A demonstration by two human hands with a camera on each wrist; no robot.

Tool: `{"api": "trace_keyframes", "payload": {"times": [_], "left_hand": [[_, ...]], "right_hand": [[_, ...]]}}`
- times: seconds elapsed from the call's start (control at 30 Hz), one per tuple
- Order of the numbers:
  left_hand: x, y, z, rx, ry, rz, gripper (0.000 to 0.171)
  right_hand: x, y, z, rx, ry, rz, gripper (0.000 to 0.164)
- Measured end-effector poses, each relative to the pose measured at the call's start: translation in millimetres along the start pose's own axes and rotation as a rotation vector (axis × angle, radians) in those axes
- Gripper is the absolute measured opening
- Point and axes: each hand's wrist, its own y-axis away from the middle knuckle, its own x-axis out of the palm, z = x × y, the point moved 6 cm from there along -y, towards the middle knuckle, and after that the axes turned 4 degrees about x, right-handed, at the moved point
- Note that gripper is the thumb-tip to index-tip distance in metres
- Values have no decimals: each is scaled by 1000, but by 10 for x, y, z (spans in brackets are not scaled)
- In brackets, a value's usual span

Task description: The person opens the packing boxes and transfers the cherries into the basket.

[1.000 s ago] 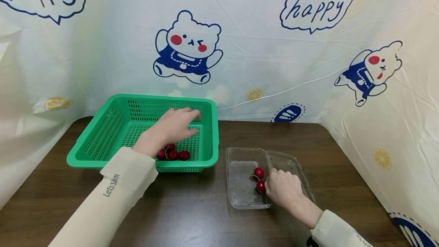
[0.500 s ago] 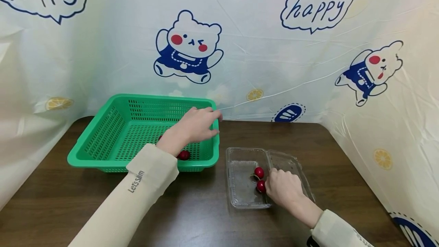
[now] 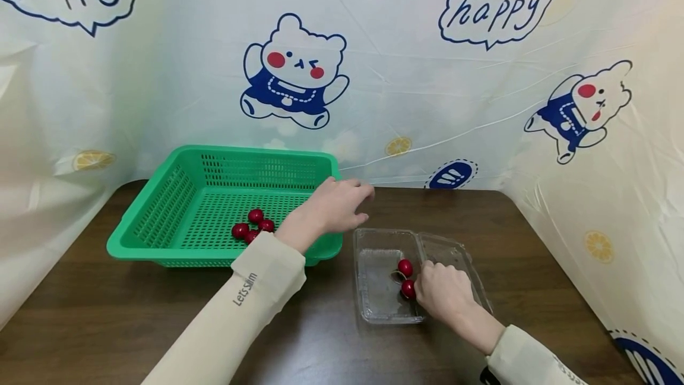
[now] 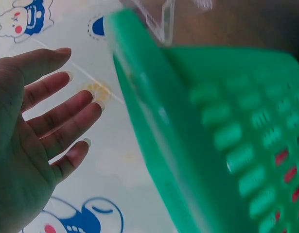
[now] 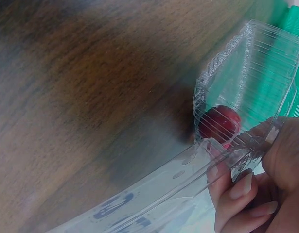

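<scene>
Over the right rim of the green plastic basket (image 3: 144, 251), my left hand (image 3: 335, 204) hangs with relaxed, spread fingers and holds nothing. Several dark red cherries (image 3: 256, 216) lie on the basket's floor, some of them behind my left forearm. To the right stands a clear plastic box (image 3: 376, 284) with its lid (image 3: 442, 248) folded out. Two cherries (image 3: 405, 267) sit inside it, with a thin stem beside them. My right hand (image 3: 446, 291) pinches the box at the hinge edge between box and lid. In the right wrist view the curled fingers (image 5: 237, 189) grip that clear edge.
Everything stands on a dark brown wooden table (image 3: 315, 349). A pale printed curtain (image 3: 395, 88) with bears and lemon slices rises behind the table and along both sides. The basket's back rim is close to it.
My left hand has moved right, from above the inside of the basket to its right rim, uncovering cherries on the basket floor. My right hand keeps its grip on the box.
</scene>
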Motion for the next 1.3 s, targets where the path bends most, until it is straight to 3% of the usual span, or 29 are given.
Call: {"api": "trace_keyframes", "payload": {"times": [0.4,0.53,0.73,0.97,1.3], "left_hand": [[357,-233,-480,108,-82,1,34],[486,-269,-583,116,-114,-2,34],[697,-289,-660,106,-126,-18,35],[917,-289,-722,146,-81,-69,21],[1035,-287,-691,146,7,-39,18]], "right_hand": [[29,0,2,0,3,24,27],[32,-8,8,5,11,27,28],[21,-25,11,0,10,19,28],[16,-6,-11,5,18,10,26],[6,-3,-7,7,11,10,26]]}}
